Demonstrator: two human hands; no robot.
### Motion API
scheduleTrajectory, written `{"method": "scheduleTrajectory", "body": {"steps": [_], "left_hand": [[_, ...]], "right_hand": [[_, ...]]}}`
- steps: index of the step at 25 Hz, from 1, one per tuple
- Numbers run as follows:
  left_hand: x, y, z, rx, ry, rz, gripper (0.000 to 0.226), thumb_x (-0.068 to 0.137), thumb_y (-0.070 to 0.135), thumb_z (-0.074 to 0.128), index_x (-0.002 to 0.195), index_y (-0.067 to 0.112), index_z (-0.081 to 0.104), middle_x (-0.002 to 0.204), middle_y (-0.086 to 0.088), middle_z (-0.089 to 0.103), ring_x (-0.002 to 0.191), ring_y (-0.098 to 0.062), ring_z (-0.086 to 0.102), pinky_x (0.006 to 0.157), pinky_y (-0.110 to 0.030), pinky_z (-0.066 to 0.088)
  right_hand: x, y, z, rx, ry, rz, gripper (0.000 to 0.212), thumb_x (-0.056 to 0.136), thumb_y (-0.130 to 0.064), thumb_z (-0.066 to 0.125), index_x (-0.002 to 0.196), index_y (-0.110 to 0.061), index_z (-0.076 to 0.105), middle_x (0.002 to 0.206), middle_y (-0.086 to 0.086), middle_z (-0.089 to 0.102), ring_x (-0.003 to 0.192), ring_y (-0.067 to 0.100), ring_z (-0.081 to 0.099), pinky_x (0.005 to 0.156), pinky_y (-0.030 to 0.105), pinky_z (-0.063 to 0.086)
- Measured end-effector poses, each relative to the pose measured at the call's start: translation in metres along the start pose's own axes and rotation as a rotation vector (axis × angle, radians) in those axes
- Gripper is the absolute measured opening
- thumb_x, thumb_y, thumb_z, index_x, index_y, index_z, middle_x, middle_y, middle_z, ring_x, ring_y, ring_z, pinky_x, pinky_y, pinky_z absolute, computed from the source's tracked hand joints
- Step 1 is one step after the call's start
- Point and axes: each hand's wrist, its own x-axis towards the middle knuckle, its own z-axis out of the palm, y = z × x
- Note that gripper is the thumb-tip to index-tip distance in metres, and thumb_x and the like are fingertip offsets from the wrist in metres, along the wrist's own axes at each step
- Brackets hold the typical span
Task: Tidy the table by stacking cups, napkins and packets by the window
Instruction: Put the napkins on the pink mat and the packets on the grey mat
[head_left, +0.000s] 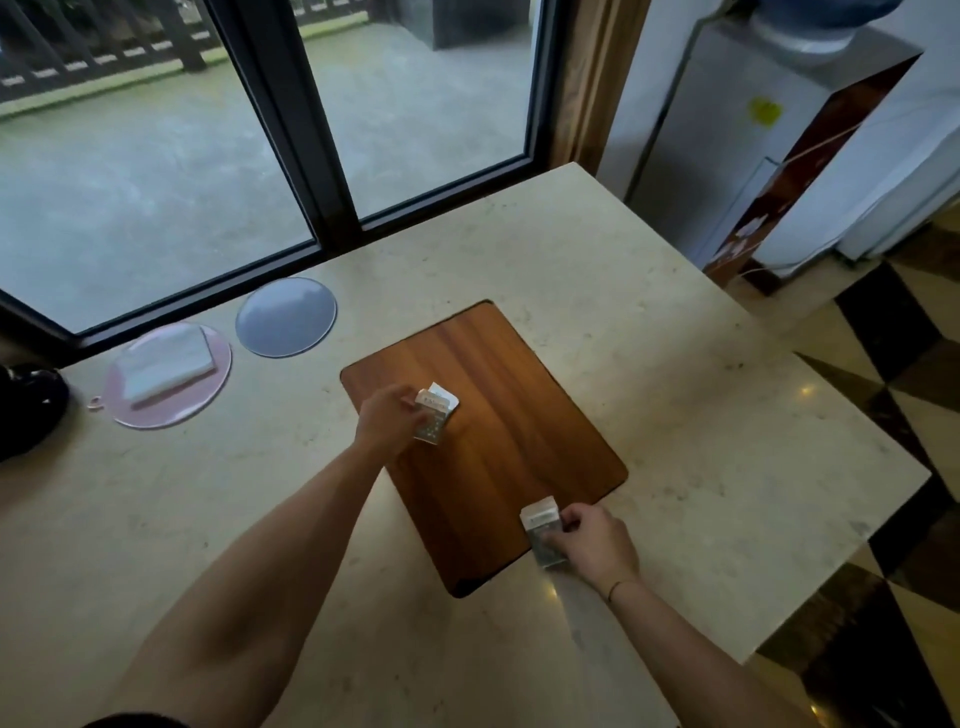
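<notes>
My left hand (387, 418) grips a small bundle of clear packets (434, 415) over the left part of the wooden board (498, 415). At the board's near right edge, my right hand (592, 540) holds a second bundle of packets (543, 530). By the window a stack of white napkins (166, 364) lies on a pink round mat (215, 374). To its right sits a grey-blue round mat (285, 317) with nothing on it. No cups are in view.
The board lies on a pale stone table (675, 364) that ends at the right and near right. A dark object (26, 405) rests at the table's far left. A water dispenser (753, 130) stands beyond the right corner.
</notes>
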Motion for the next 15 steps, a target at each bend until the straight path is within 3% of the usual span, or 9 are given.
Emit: {"method": "scheduleTrajectory", "body": {"steps": [6, 10, 15], "left_hand": [[0.023, 0.004, 0.011, 0.195, -0.020, 0.086, 0.031, 0.087, 0.015, 0.064, 0.117, 0.012, 0.065, 0.116, -0.011, 0.069, 0.103, -0.029, 0.065, 0.081, -0.032, 0.050], [0.027, 0.003, 0.013, 0.228, -0.005, 0.099, 0.032, 0.085, 0.017, 0.065, 0.118, 0.017, 0.063, 0.113, -0.009, 0.069, 0.098, -0.026, 0.066, 0.076, -0.037, 0.057], [0.028, 0.005, 0.021, 0.279, -0.001, 0.047, 0.032, 0.085, 0.026, 0.068, 0.114, 0.014, 0.062, 0.109, -0.008, 0.065, 0.093, -0.023, 0.064, 0.071, -0.034, 0.052]], "right_hand": [[-0.004, -0.004, 0.001, -0.130, 0.112, -0.041, 0.026, 0.084, -0.038, 0.073, 0.105, -0.028, 0.062, 0.106, -0.005, 0.069, 0.093, 0.013, 0.064, 0.069, 0.026, 0.051], [-0.004, -0.005, 0.001, -0.211, 0.177, -0.055, 0.042, 0.081, -0.042, 0.074, 0.115, -0.026, 0.054, 0.112, -0.003, 0.063, 0.104, 0.018, 0.060, 0.078, 0.033, 0.052], [0.003, -0.011, 0.004, -0.302, 0.136, -0.054, 0.035, 0.084, -0.036, 0.072, 0.112, -0.023, 0.056, 0.115, 0.000, 0.066, 0.109, 0.022, 0.061, 0.086, 0.040, 0.052]]}}
